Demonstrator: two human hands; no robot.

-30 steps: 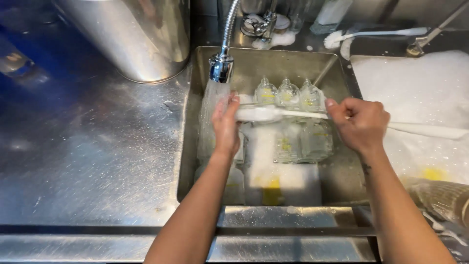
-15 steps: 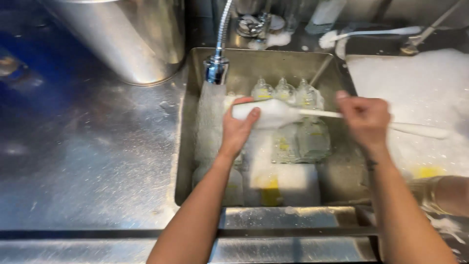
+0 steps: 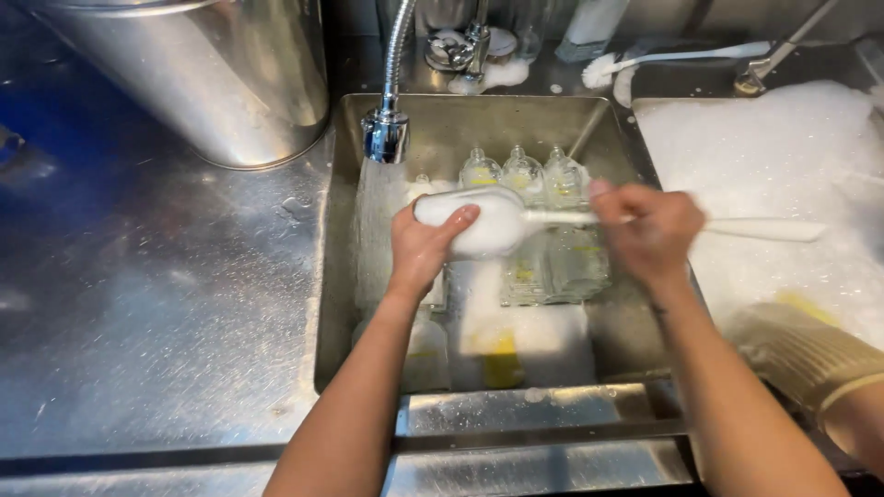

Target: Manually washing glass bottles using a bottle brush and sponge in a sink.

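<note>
- My left hand (image 3: 425, 247) cups the foamy white head of the brush (image 3: 502, 224), fingers curled over its top, thumb side under it.
- My right hand (image 3: 647, 230) is closed around the brush's handle, just right of the head; it is blurred, so I cannot make out each finger.
- The brush hangs over the middle of the sink (image 3: 442, 115), above the bottles, not touching the walls.
- Its long axis runs nearly level, left to right: the head points left toward the water stream (image 3: 373, 212), the handle end points right and reaches out past the sink's right edge over the foam (image 3: 764, 156).
- The faucet (image 3: 387, 133) hangs over the sink's back left corner, just above and left of my left hand; water falls from it along the left wall.
- Clear bottles (image 3: 525, 175) lie in a row on the sink bottom, under and behind the brush.
- Open room: the front of the sink has some free space near its front rim; the left wall is close to my left wrist.
- A steel counter (image 3: 157, 304) spreads wide to the left, with a big steel pot (image 3: 221, 83) at its back.
- A second brush (image 3: 677, 57) lies on the ledge behind the foam-filled basin.
- A gloved forearm (image 3: 820, 368) of another person shows at the right edge, near my right arm.
</note>
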